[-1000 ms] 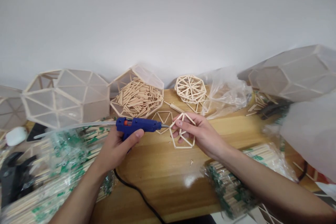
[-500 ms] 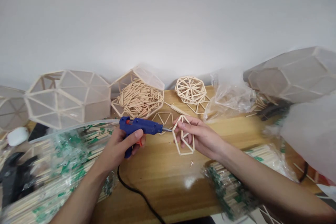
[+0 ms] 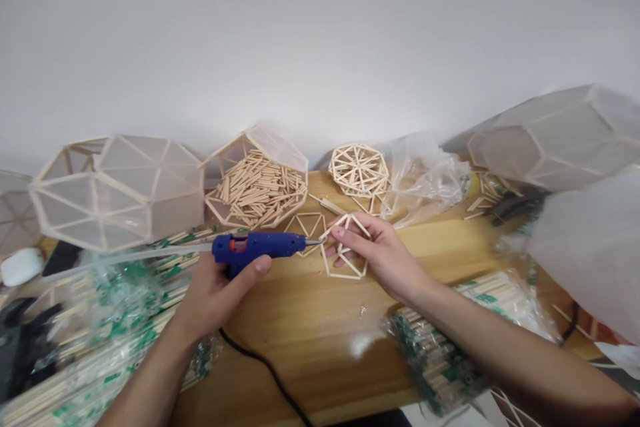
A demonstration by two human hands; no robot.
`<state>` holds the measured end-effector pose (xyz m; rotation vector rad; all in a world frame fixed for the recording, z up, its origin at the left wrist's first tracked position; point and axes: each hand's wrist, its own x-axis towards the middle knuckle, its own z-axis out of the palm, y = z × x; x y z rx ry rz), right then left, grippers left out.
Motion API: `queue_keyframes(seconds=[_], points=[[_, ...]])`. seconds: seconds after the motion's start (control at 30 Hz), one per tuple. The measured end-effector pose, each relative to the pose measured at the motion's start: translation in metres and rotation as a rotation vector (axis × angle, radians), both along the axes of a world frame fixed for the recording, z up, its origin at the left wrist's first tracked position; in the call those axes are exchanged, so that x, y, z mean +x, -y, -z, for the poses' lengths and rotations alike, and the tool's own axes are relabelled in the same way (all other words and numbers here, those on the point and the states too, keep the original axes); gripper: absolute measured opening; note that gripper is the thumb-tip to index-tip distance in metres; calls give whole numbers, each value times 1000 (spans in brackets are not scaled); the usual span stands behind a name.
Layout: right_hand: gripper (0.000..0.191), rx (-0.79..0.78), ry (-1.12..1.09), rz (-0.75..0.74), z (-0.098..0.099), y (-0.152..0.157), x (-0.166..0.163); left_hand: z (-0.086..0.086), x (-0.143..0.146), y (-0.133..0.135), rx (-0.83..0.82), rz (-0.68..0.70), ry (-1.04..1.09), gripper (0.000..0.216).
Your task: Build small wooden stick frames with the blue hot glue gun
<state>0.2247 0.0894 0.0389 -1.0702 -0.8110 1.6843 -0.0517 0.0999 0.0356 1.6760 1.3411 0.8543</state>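
My left hand (image 3: 219,290) is wrapped round a blue hot glue gun (image 3: 260,246), with a long clear glue stick (image 3: 150,253) sticking out of its back. The nozzle points right and meets, or nearly meets, the left corner of a small frame of wooden sticks (image 3: 345,275). Pinched at its upper part, that frame is held up over the table by my right hand (image 3: 373,248); some of those fingers are hidden behind it. Just behind the nozzle lies another flat stick frame (image 3: 306,217) on the table.
Cut sticks (image 3: 260,190) fill an open polyhedral shell at the back. Beside it sits a round stick lattice (image 3: 359,170) and a crumpled plastic bag (image 3: 425,180). Bagged sticks lie left (image 3: 125,320) and right (image 3: 445,347). The gun's black cord (image 3: 265,363) crosses the front. Panelled polyhedra (image 3: 125,190) line the wall.
The glue gun has turned more level and shifted slightly left. The stick frame has tilted and moved slightly left and up with my right hand. The whole view has shifted a little.
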Motion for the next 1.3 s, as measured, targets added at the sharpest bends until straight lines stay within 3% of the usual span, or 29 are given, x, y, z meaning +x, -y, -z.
queue_keyframes(seconds=[0.3, 0.63, 0.73, 0.87, 1.0, 1.3], points=[[34, 76, 117, 52, -3, 2, -2, -19, 13, 2, 364, 271, -210, 10], [32, 96, 130, 104, -4, 5, -5, -26, 20, 8, 453, 233, -265, 9], [34, 34, 81, 69, -6, 2, -3, -20, 13, 9, 353, 158, -217, 11], [32, -72, -48, -10, -4, 0, 0, -7, 6, 11, 37, -58, 3, 28], [29, -146, -185, -82, -2, -1, 1, -4, 12, 8, -224, -84, 283, 43], [29, -177, -274, -109, -4, -1, 0, -7, 26, 6, -361, -69, 336, 51]])
